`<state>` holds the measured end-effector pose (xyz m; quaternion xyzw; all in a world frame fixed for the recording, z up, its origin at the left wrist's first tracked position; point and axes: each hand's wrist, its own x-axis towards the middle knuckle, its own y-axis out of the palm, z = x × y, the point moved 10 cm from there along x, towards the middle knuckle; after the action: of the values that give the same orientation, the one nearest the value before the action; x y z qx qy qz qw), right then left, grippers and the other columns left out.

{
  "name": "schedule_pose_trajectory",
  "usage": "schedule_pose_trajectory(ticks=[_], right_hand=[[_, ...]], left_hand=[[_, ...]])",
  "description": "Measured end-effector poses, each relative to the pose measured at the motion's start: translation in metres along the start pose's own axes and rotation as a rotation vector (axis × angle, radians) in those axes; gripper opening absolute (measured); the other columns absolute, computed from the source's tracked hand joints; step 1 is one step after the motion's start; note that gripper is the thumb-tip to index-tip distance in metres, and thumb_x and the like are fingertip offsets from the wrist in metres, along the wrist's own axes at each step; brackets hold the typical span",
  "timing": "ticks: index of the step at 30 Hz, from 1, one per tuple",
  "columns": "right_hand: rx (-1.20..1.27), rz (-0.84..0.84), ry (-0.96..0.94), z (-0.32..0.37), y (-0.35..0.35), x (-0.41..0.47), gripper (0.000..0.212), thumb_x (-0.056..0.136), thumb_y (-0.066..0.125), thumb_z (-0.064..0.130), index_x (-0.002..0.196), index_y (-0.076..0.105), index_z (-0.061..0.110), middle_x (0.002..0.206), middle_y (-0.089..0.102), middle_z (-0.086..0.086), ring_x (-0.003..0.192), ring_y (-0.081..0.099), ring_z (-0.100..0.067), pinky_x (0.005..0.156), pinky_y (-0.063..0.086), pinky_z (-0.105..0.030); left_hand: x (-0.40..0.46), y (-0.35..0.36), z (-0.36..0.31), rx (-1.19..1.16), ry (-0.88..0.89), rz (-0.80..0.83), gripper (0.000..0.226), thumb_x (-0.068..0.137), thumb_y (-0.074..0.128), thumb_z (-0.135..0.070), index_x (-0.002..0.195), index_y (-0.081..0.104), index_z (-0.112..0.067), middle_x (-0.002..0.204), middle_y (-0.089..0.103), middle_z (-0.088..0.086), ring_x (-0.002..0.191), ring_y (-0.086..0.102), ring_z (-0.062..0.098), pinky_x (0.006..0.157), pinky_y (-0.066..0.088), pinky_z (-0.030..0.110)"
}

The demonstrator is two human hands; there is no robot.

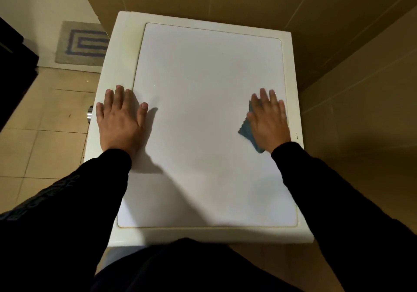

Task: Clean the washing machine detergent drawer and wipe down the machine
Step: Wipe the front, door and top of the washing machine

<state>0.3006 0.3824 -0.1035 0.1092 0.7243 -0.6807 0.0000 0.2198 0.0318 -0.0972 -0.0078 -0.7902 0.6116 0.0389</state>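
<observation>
Pressing my flat right hand (268, 120) on a blue cloth (248, 131) atop the washing machine (203, 122). My left hand (119, 120) lies flat near its left edge, holding nothing. I can't read my sleeve (52, 192) writing.

view: head, single, worn | aim: forward and steeply down | range: close above washing machine top (203, 111) | frame: floor left, tiled wall far and right
</observation>
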Motion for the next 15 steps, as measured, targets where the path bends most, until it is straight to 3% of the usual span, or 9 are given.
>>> schedule_pose_trajectory(ticks=[4,9,15], right_hand=[[0.035,-0.034,0.099,0.013,-0.003,0.018,0.055,0.102,0.028,0.035,0.151,0.028,0.008,0.160,0.020,-0.015,0.149,0.012,-0.036,0.120,0.015,-0.051],[0.050,0.007,-0.108,0.031,0.002,-0.030,0.057,0.100,0.020,0.036,0.148,0.033,0.009,0.158,0.027,-0.013,0.147,0.019,-0.034,0.117,0.021,-0.048],[0.066,-0.026,0.141,-0.030,0.003,-0.003,0.054,0.104,0.025,0.035,0.152,0.027,0.011,0.162,0.018,-0.013,0.150,0.010,-0.033,0.120,0.011,-0.049]], left_hand=[[0.000,0.000,-0.002,0.005,0.004,0.009,0.066,0.101,0.023,-0.055,0.149,0.033,-0.011,0.159,0.026,0.010,0.148,0.016,0.031,0.119,0.013,0.052],[0.001,-0.002,-0.002,0.004,0.016,-0.010,0.065,0.101,0.024,-0.054,0.148,0.035,-0.010,0.158,0.028,0.011,0.147,0.019,0.033,0.118,0.016,0.054],[0.001,0.002,-0.004,0.031,0.041,0.019,0.062,0.102,0.025,-0.049,0.149,0.033,-0.008,0.158,0.026,0.014,0.147,0.017,0.035,0.118,0.015,0.054]])
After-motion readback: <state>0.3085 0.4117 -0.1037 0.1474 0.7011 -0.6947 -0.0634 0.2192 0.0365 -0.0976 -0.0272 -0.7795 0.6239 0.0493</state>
